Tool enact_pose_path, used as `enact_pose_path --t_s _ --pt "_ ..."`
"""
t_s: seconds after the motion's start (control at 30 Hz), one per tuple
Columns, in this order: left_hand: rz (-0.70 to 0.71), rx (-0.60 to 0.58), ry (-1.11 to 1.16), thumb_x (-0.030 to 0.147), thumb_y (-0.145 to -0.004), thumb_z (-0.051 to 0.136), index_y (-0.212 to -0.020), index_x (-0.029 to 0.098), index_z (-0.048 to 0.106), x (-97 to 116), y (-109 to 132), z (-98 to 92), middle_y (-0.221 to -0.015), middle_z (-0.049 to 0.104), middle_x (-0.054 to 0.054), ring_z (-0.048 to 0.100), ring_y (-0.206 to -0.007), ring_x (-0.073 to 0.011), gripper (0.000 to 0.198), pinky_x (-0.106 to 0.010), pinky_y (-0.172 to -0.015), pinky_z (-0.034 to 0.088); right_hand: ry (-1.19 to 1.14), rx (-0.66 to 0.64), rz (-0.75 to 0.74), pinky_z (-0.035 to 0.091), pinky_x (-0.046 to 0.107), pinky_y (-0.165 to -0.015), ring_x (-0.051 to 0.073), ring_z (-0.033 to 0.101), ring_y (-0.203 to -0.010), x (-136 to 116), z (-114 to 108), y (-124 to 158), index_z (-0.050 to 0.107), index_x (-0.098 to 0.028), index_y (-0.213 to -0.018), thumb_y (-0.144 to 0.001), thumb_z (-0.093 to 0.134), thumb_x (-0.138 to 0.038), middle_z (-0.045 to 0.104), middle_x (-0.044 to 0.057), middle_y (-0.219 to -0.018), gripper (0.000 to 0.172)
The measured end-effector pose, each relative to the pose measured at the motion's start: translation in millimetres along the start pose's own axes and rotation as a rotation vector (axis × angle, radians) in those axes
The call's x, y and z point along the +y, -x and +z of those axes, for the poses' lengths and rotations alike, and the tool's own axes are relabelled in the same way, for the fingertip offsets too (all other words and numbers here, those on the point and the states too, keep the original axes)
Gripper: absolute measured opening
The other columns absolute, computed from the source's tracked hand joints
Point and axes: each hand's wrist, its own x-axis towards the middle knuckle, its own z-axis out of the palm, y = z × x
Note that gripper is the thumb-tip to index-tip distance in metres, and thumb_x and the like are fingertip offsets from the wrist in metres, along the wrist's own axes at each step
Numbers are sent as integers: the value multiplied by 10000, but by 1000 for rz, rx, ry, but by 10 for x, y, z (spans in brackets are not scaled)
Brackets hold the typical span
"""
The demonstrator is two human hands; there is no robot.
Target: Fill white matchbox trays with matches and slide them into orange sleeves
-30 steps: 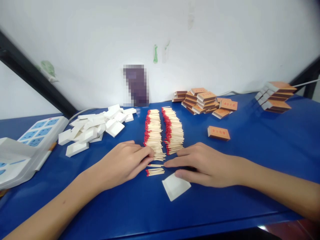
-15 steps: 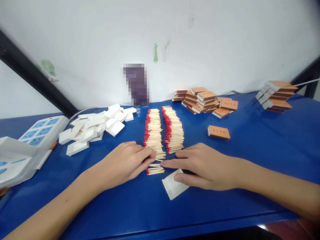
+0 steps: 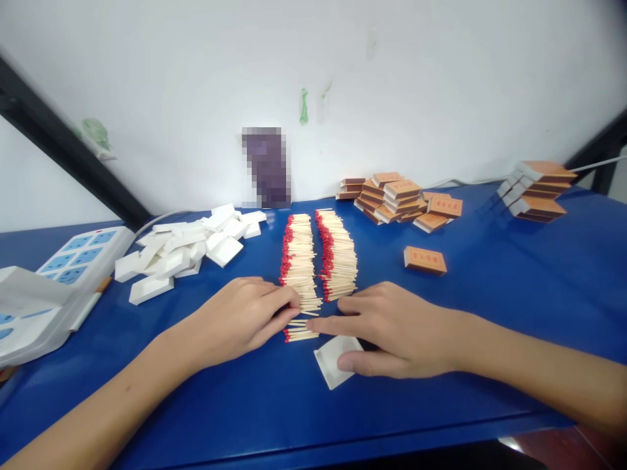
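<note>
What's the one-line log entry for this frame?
left hand: touching small match bundle | right hand: index at bundle, thumb on white tray | behind: two match rows | surface: blue table

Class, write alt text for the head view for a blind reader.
On a blue table, the left hand touches a small bundle of red-tipped matches while the right hand rests on a white tray. Behind lie match rows, loose white trays and orange matchboxes.
</note>
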Motion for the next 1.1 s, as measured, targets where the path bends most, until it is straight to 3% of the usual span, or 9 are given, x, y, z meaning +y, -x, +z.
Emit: enact_pose_path --t_s 0.57,0.77,1.1 --pt "26 11 -24 256 -1050 443 -1017 198 644 13 0 4 -834 708 -6 638 -700 -180 212 -317 -692 446 -114 -2 43 365 284 -656 159 593 -724 13 -38 14 560 -250 -1416 -1044 418 -383 687 40 -891 420" --pt "19 9 -30 255 -1039 461 -991 192 668 24 -2 -3 -783 691 -3 611 -662 -178 221 -322 -681 428 -203 87 60 412 288 -702 175 647 -822 38 -21 16 493 -209 -1463 -1052 407 -351 712 75 -1088 443" --pt "22 19 -49 266 -1019 509 -960 186 685 27 -6 4 -747 677 -4 601 -659 -166 201 -301 -652 401 -227 64 77 462 289 -757 190 683 -936 31 -17 0 530 -209 -1417 -1051 409 -331 717 60 -1133 404"
